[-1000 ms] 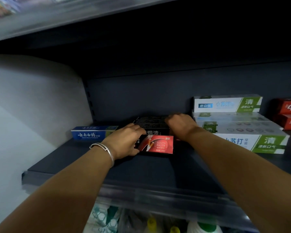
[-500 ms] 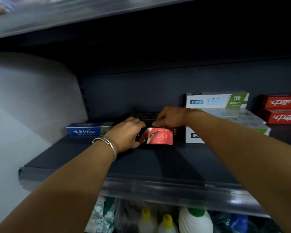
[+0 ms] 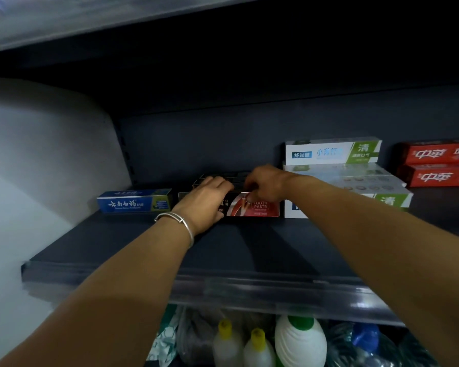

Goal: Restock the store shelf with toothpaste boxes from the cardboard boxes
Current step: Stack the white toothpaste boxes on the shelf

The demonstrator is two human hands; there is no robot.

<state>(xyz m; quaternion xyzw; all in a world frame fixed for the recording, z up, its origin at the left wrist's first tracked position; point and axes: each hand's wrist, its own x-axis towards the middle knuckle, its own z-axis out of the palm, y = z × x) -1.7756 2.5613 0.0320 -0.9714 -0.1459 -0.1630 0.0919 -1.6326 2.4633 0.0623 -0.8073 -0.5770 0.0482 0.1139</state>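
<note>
Dark grey metal store shelf (image 3: 133, 250), clear plastic price strip along its front edge. At the middle of the shelf, toward the back: a group of black toothpaste boxes (image 3: 223, 178), the front one a black-and-red toothpaste box (image 3: 257, 207) lettered "TOOTH PASTE", lying lengthwise with its long face to the aisle. Left hand (image 3: 204, 202), silver bangle (image 3: 175, 221) on the wrist, rests on the left end of the black-and-red box, fingers (image 3: 217, 181) straight and close together over the top of the group, thumb low against the front face. Right hand (image 3: 265, 184) sits at the top edge of the same box, its fingers curled and pinching that edge. Left of the group, just beside it: one blue toothpaste box (image 3: 135, 201). Right of the group: stacked white-and-green toothpaste boxes (image 3: 331, 154); farther right, two stacked red toothpaste boxes (image 3: 437, 165). Lower tier: white plastic bottles with yellow caps (image 3: 239, 345) and a white bottle with a green cap (image 3: 300, 340).
</note>
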